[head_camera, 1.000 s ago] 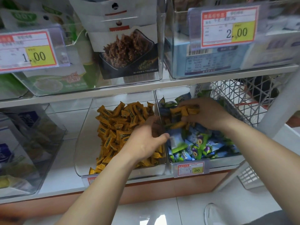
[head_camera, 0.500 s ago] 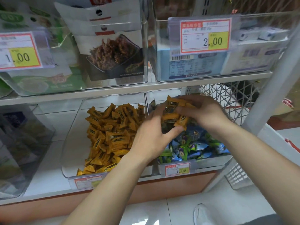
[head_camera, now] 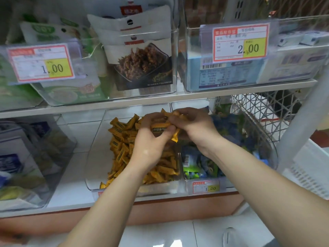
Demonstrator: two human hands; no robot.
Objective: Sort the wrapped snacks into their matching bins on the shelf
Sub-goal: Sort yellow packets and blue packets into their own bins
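Orange wrapped snacks [head_camera: 159,126] are being clutched loosely between left hand [head_camera: 151,147] and right hand [head_camera: 195,128], risking being spilled into the blue-snack bin [head_camera: 228,183] beneath.

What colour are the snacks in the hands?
The held snacks are orange-yellow with dark labels; the head view shows it.

Shelf boards: two, upper [head_camera: 160,100] and lower [head_camera: 74,198]. Clear bins [head_camera: 99,148]: six, three per board. Price tags [head_camera: 240,43]: four, one at the lower board's front edge mostly hidden. Yellow wrapped snacks [head_camera: 124,152]: one heap, past counting. Blue-green wrapped snacks [head_camera: 199,164]: one heap, likewise. White wire basket [head_camera: 263,111]: one.
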